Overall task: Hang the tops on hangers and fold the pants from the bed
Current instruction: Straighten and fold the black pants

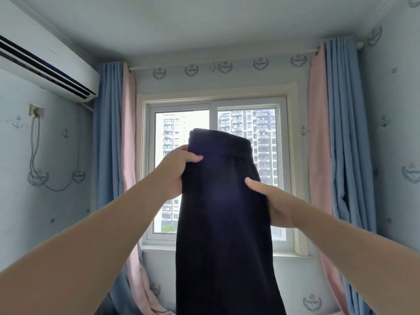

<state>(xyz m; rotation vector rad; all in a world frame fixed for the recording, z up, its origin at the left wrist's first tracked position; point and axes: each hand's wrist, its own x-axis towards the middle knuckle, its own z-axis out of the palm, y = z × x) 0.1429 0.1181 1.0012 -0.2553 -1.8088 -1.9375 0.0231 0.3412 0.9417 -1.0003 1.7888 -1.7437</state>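
Window sat behind my hands; left hand and right hand both gripped the dark pants upright, probably mid-fold, legs needing halving next.

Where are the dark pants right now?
Head view, centre: the dark pants hang waistband-up in front of the window, the left hand gripping their left edge and the right hand their right edge, lower down.

Pants hang centre, before window; left hand at left edge, right hand at right, lower; air conditioner upper left.
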